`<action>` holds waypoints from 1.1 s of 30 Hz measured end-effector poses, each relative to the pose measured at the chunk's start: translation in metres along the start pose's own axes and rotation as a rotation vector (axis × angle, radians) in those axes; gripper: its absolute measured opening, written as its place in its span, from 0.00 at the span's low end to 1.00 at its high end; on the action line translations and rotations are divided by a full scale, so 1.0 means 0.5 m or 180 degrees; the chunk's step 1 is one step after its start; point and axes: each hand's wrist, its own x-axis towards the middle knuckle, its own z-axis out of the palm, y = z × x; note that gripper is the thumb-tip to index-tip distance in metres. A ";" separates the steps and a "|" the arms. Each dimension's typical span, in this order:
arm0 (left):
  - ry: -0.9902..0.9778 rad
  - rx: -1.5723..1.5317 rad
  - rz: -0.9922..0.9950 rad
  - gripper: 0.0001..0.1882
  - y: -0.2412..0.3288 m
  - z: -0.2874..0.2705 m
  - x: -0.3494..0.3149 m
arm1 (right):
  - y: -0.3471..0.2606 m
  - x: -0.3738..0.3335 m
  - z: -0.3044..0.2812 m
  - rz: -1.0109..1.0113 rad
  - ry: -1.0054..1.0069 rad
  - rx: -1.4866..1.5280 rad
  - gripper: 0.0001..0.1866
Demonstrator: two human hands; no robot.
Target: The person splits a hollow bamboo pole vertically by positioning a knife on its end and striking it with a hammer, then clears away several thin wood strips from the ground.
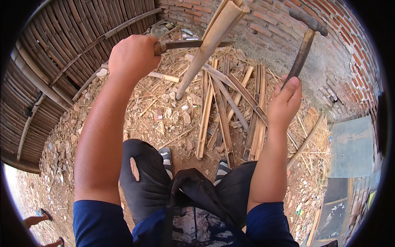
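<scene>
My left hand (133, 55) is closed around the wooden handle of a long-bladed knife (185, 44). Its dark blade runs crosswise through an upright, leaning bamboo pole (196, 68), and the tip shows on the far right side of it. The pole's upper end looks split, and its lower end meets the littered ground. In my right hand (284, 103) is a hammer (303, 49), gripped low on its dark wooden handle. The hammer's metal head is raised to the right of the pole, apart from both pole and knife.
Several split bamboo strips (224, 119) lie on the stony ground between my feet and the brick wall (271, 33). A bamboo slat fence (78, 37) stands at left. Grey panels (349, 144) are at right. Another person's foot (41, 215) shows at lower left.
</scene>
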 end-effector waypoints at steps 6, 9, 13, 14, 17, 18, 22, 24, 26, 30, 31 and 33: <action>0.0100 -0.0071 -0.0010 0.09 -0.014 0.012 0.001 | 0.059 -0.024 0.034 -0.0084 -0.1244 -0.1483 0.25; 0.0023 -0.0062 0.0068 0.09 -0.019 0.013 -0.001 | 0.015 0.015 -0.007 0.0027 -0.0710 -0.0841 0.25; -0.0043 -0.0115 -0.0019 0.10 -0.025 0.008 -0.001 | -0.026 0.023 -0.011 0.0160 0.0098 0.0477 0.26; -0.0035 -0.0122 -0.0007 0.10 -0.023 0.007 0.000 | -0.023 0.011 0.001 0.0007 -0.0050 -0.0005 0.26; -0.0139 -0.0155 -0.0017 0.09 -0.017 0.003 -0.002 | 0.030 -0.027 0.045 -0.0311 -0.0669 -0.1260 0.27; -0.0189 -0.0169 -0.0008 0.09 -0.015 0.001 -0.002 | 0.042 -0.025 0.051 -0.0322 -0.0979 -0.1543 0.27; -0.0117 -0.0165 -0.0082 0.09 -0.036 0.003 -0.022 | -0.011 0.025 0.031 -0.0241 -0.0943 -0.1205 0.27; -0.0155 -0.0197 -0.0030 0.09 -0.040 0.002 -0.021 | -0.042 0.028 0.025 0.0014 -0.0466 -0.0490 0.26; -0.0141 -0.0241 -0.0070 0.09 -0.038 0.008 -0.022 | -0.043 0.023 0.021 0.0153 0.0042 0.0187 0.26; 0.0010 -0.0214 0.0092 0.09 -0.035 0.012 -0.017 | 0.011 -0.050 0.062 -0.0022 -0.0837 -0.1298 0.25; -0.0122 -0.0235 0.0003 0.10 -0.031 0.005 -0.016 | 0.027 -0.052 0.065 -0.0149 -0.1075 -0.1477 0.25; -0.0400 -0.0257 -0.0224 0.11 -0.033 -0.002 -0.020 | 0.022 -0.031 0.061 -0.0019 -0.1363 -0.1344 0.26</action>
